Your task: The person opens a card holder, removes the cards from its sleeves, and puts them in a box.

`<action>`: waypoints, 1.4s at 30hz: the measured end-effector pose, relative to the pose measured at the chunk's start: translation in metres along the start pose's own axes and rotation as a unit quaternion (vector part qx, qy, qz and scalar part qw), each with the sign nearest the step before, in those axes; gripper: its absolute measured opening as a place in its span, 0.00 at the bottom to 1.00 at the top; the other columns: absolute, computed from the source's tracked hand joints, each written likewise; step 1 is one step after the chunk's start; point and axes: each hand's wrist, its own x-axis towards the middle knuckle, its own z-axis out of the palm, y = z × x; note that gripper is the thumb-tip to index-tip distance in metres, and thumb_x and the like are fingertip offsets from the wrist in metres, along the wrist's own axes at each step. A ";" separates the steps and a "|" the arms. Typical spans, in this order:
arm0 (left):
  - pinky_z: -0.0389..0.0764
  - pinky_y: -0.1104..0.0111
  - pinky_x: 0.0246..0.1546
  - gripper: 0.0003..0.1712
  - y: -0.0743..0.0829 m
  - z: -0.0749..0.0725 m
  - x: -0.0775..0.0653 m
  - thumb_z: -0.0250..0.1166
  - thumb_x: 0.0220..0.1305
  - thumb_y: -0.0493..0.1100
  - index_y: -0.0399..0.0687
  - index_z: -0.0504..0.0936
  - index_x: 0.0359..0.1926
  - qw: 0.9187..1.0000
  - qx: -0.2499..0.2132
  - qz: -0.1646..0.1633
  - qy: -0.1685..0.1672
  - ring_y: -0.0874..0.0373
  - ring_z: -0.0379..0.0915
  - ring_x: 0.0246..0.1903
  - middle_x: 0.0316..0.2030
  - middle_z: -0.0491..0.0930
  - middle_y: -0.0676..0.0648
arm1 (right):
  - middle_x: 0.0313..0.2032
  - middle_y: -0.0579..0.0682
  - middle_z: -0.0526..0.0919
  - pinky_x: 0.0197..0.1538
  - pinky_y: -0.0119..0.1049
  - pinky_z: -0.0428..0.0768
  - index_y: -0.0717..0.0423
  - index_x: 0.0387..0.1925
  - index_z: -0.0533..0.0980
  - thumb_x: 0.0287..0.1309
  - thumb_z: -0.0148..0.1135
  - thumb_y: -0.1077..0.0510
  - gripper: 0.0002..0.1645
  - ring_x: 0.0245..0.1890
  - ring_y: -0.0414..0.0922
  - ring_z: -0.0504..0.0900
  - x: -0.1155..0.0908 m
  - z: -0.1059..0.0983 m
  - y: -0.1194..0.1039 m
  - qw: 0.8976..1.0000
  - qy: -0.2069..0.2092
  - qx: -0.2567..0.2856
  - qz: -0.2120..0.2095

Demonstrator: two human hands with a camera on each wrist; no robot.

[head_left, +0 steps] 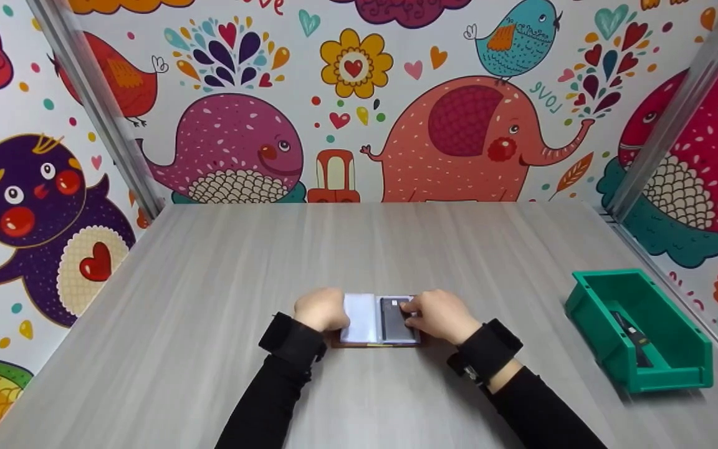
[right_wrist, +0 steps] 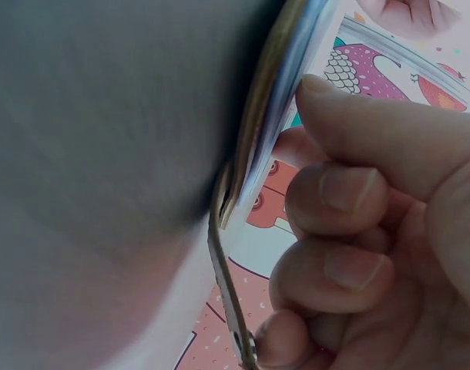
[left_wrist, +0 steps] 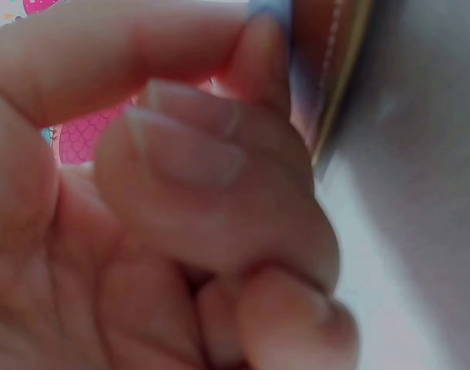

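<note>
A small brown-covered card holder (head_left: 359, 333) lies spread on the table, its clear sleeves showing. My left hand (head_left: 323, 310) grips its left edge; in the left wrist view a fingertip meets the bluish sleeve (left_wrist: 272, 9) and the other fingers (left_wrist: 189, 154) are curled. On the right page is a dark card (head_left: 394, 324) with a small pale chip. My right hand (head_left: 443, 315) has thumb and forefinger at that card's right side, its other fingers (right_wrist: 335, 270) curled. A brown strap with a snap (right_wrist: 233, 308) sticks out from the cover beside the little finger.
At the right of the table stands a green bin (head_left: 670, 378) with a dark, card-like item (head_left: 630, 333) inside. Printed panels with cartoon animals (head_left: 452, 143) and metal posts (head_left: 94, 106) border the table at the back and sides.
</note>
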 end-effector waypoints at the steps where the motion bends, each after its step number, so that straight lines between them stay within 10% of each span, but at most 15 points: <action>1: 0.76 0.56 0.28 0.07 -0.001 0.000 0.001 0.67 0.42 0.36 0.43 0.78 0.27 1.000 -0.004 0.001 -0.002 0.53 0.70 0.27 0.28 0.77 0.48 | 0.35 0.53 0.87 0.33 0.46 0.79 0.55 0.44 0.87 0.50 0.74 0.61 0.16 0.29 0.48 0.81 0.000 0.000 0.000 1.000 -0.001 0.000 0.000; 42: 0.76 0.57 0.28 0.17 -0.008 0.001 0.004 0.78 0.43 0.46 0.44 0.79 0.27 0.999 -0.015 -0.024 0.028 0.54 0.71 0.26 0.26 0.77 0.49 | 0.37 0.55 0.87 0.36 0.48 0.79 0.58 0.44 0.86 0.50 0.74 0.61 0.17 0.33 0.51 0.84 -0.001 0.000 0.002 1.000 0.012 -0.002 -0.007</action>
